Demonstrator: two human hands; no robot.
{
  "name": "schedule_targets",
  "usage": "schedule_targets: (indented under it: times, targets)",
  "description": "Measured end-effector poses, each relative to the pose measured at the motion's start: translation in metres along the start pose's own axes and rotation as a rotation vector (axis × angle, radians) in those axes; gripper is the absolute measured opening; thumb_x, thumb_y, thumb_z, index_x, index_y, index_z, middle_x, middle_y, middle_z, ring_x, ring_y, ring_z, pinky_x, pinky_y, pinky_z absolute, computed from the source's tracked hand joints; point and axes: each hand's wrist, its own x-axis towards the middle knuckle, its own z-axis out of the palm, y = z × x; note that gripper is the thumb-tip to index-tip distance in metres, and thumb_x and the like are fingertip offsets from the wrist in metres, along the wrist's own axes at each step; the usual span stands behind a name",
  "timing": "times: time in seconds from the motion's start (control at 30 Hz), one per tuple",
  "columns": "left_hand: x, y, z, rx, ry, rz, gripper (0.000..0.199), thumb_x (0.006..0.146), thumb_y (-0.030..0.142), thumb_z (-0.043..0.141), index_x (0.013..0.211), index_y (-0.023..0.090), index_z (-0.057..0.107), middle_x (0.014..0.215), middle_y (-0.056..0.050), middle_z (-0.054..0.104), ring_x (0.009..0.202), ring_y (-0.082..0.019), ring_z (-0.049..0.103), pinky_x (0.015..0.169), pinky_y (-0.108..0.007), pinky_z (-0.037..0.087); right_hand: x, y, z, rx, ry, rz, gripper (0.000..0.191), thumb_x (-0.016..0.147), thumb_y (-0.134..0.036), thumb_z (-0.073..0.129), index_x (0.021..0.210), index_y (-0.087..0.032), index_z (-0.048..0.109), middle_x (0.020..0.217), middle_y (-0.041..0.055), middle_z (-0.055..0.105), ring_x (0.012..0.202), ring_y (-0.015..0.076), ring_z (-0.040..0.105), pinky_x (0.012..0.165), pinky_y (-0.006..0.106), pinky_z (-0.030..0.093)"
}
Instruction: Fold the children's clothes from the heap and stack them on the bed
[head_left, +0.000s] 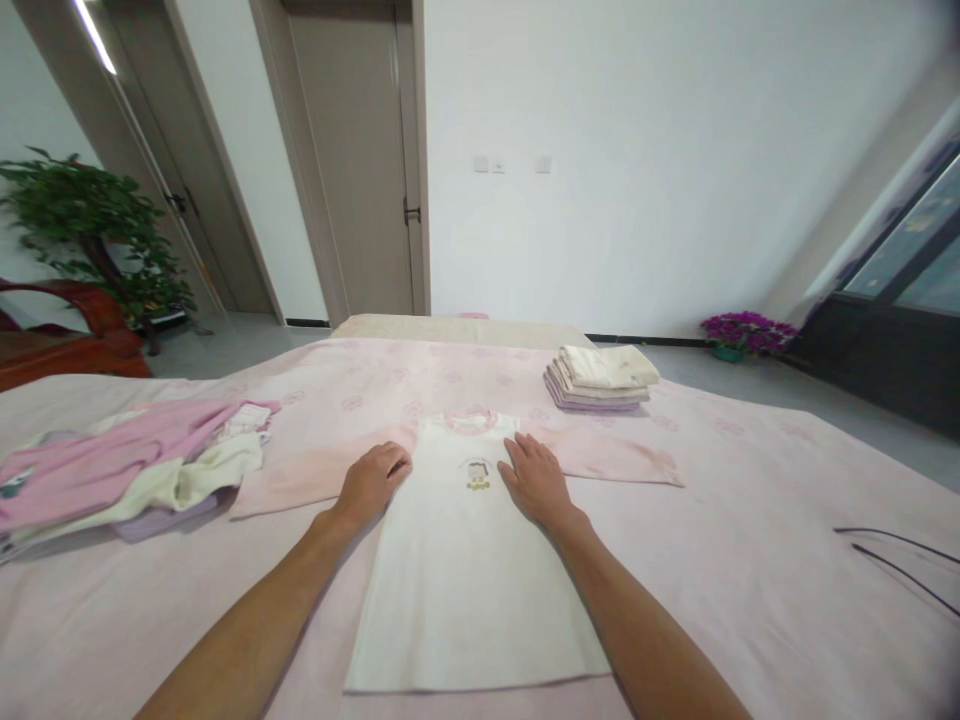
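A long-sleeved child's shirt (480, 580) lies spread flat in front of me, its white body marked with a small printed picture on the chest. Its pink sleeves stretch out to both sides, and the pink-edged collar points away from me. My left hand (373, 482) is closed at the left sleeve seam, with its curled fingers pinching the fabric there. On the opposite shoulder, my right hand (536, 478) rests palm down, its fingers extended over the seam between body and sleeve.
A loose heap of pink, cream and lilac clothes (127, 470) lies at the left. Folded clothes (600, 378) are stacked at the back right. Two thin dark strips (900, 540) lie near the right edge of the pink flowered cloth (750, 580). Beyond are potted purple flowers (746, 335).
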Motion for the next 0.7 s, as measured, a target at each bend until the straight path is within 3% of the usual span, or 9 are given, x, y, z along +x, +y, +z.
schedule_targets:
  times: [0.2,0.4,0.7]
  targets:
    - [0.002,-0.005,-0.001,-0.086,0.019,-0.120,0.017,0.091,0.030,0.046,0.083,0.022,0.059,0.091,-0.002,0.066,0.087,-0.019,0.060,0.079,-0.028,0.044,0.000,0.001,0.000,0.005,-0.011,0.000,0.049,0.098,-0.044,0.037,0.140,-0.020,0.048,0.150,0.0119,0.043,0.141,0.0268,0.033,0.115,0.043,0.022]
    - [-0.002,0.002,-0.004,-0.034,-0.008,0.018,0.012,0.089,0.031,0.053,0.088,0.024,0.062,0.099,-0.001,0.065,0.094,-0.019,0.059,0.083,-0.028,0.043,0.000,0.000,-0.001,0.010,-0.018,0.003,0.050,0.098,-0.043,0.037,0.141,-0.020,0.047,0.151,0.0116,0.042,0.141,0.0267,0.032,0.115,0.043,0.022]
    - [-0.001,0.005,-0.004,0.058,-0.031,0.027,0.010,0.090,0.025,0.051,0.083,0.023,0.059,0.095,-0.002,0.064,0.091,-0.018,0.057,0.079,-0.028,0.042,-0.001,-0.003,-0.008,0.008,-0.046,0.008,0.050,0.098,-0.042,0.038,0.141,-0.019,0.048,0.151,0.0116,0.042,0.141,0.0271,0.032,0.114,0.043,0.023]
